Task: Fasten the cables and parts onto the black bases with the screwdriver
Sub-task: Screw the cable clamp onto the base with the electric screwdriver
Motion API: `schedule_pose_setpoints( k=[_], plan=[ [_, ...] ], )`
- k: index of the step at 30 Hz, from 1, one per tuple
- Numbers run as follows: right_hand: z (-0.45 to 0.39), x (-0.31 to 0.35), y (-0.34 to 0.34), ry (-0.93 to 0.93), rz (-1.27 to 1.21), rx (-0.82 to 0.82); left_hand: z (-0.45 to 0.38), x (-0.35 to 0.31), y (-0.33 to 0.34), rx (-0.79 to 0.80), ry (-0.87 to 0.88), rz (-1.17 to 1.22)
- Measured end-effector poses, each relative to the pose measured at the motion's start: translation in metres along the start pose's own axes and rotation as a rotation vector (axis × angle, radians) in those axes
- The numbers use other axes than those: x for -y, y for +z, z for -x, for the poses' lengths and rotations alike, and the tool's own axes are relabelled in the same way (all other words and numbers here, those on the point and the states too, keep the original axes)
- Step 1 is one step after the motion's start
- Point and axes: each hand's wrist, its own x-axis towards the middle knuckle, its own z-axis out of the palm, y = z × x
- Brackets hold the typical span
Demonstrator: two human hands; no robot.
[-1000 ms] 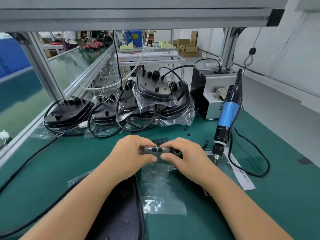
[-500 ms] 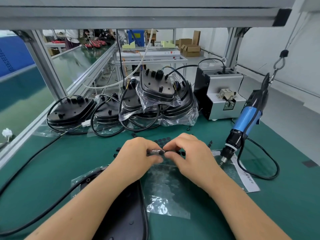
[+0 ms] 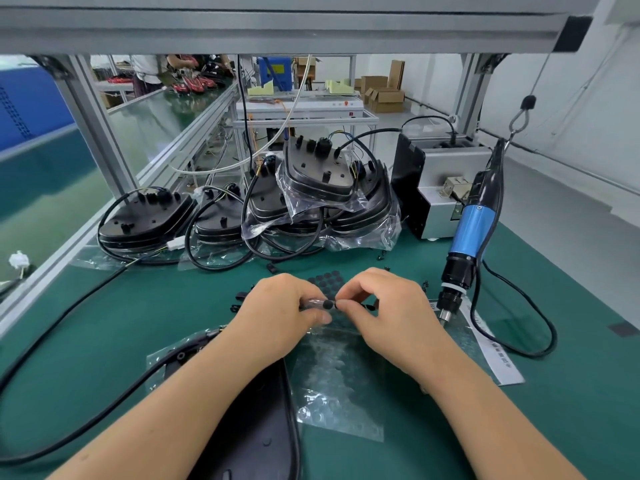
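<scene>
My left hand (image 3: 280, 313) and my right hand (image 3: 388, 306) meet over the middle of the green mat, both pinching a thin clear strip with small black round pads (image 3: 320, 303) between the fingertips. A black base (image 3: 249, 427) lies under my left forearm, with a black cable (image 3: 86, 424) leading off to the left. The blue and black electric screwdriver (image 3: 467, 244) hangs tip down from a hook, to the right of my right hand. Neither hand touches it.
Several black bases with cables (image 3: 311, 188), some in clear bags, are stacked at the back. A grey screw feeder box (image 3: 436, 188) stands back right. A clear plastic sheet (image 3: 339, 382), a white label strip (image 3: 498, 358) and loose black pads (image 3: 329, 280) lie on the mat.
The pad strip has turned edge-on between my fingertips, and my hands have drawn closer together. The hanging screwdriver has swung to the right and back.
</scene>
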Motion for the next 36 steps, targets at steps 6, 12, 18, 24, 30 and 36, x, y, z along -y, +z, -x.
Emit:
schedule_pose_setpoints(
  k=[6, 12, 18, 24, 30, 36],
  plan=[
    [0.0, 0.004, -0.007, -0.049, 0.0, 0.021, 0.0, -0.003, -0.001, 0.018, -0.018, -0.062],
    [0.002, 0.017, -0.013, 0.292, -0.633, 0.097, 0.007, -0.002, -0.027, 0.136, -0.014, -0.184],
    [0.012, 0.052, 0.012, 0.526, -0.812, 0.317, 0.035, 0.035, -0.065, -0.125, -0.068, 0.104],
    [0.027, 0.077, 0.035, 0.58, -0.689, 0.373, 0.052, 0.068, -0.051, -0.215, -0.161, 0.3],
    [0.03, 0.082, 0.037, 0.595, -0.614, 0.341, 0.052, 0.069, -0.043, -0.194, -0.162, 0.301],
    [0.031, 0.086, 0.039, 0.579, -0.584, 0.333, 0.053, 0.071, -0.044, -0.188, -0.165, 0.298]
  ],
)
